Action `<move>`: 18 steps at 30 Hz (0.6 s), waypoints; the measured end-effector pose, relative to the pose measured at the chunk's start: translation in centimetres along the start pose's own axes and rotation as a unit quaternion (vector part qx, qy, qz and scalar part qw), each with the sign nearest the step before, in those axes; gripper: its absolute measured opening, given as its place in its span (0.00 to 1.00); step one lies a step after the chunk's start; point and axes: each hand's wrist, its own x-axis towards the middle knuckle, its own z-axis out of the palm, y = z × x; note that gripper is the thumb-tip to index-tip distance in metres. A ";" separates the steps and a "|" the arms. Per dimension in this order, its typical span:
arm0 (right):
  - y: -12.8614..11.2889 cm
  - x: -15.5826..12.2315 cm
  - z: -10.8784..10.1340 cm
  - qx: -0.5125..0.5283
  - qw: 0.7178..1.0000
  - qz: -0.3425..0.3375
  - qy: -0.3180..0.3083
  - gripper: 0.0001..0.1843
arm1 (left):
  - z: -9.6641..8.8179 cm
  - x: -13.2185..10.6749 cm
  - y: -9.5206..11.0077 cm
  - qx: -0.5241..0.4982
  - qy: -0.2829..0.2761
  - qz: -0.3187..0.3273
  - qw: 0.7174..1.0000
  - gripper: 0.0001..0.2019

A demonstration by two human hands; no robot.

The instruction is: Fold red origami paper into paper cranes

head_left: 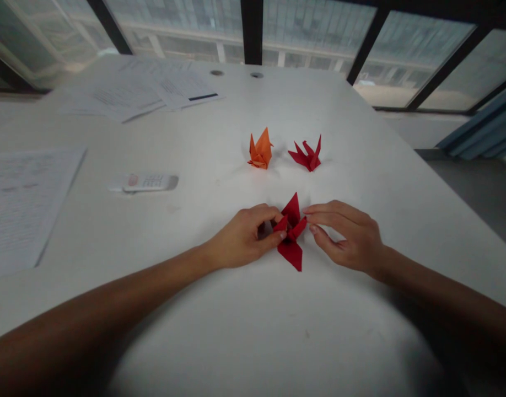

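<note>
Between my hands is a red origami crane (292, 251), its two wings spread toward and away from me. My left hand (253, 234) pinches its left point between thumb and fingers. At the opposite side, the fingertips of my right hand (348, 231) close on the tip of the right point. Beyond my hands, an orange origami crane (261, 151) and a second red origami crane (308, 156) stand on the white table (220, 320).
To the left lies a white remote control (151, 183). Printed sheets (124, 91) are spread at the back left, and another paper (21, 204) lies at the left edge. Windows (311, 33) border the table's far side. A blue curtain (480, 129) hangs at the right.
</note>
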 end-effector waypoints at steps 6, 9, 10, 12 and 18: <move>-1.3 0.6 -0.4 0.061 0.994 0.087 -0.007 0.07 | 0.0 0.0 -0.1 0.004 0.000 0.005 1.000 0.04; -1.4 0.6 -0.3 0.093 0.987 0.128 -0.006 0.04 | 0.0 -0.1 -0.2 0.011 -0.005 0.006 1.000 0.05; -1.4 0.6 -0.3 0.102 0.985 0.139 -0.007 0.04 | 0.0 -0.1 -0.2 0.012 -0.006 0.006 1.000 0.05; -1.3 0.6 -0.3 0.116 0.981 0.157 -0.010 0.04 | 0.0 0.0 -0.2 0.017 -0.006 0.007 1.000 0.05; -1.6 0.5 -0.4 0.124 0.980 0.158 -0.010 0.03 | 0.0 0.1 0.0 0.040 -0.001 0.023 0.999 0.05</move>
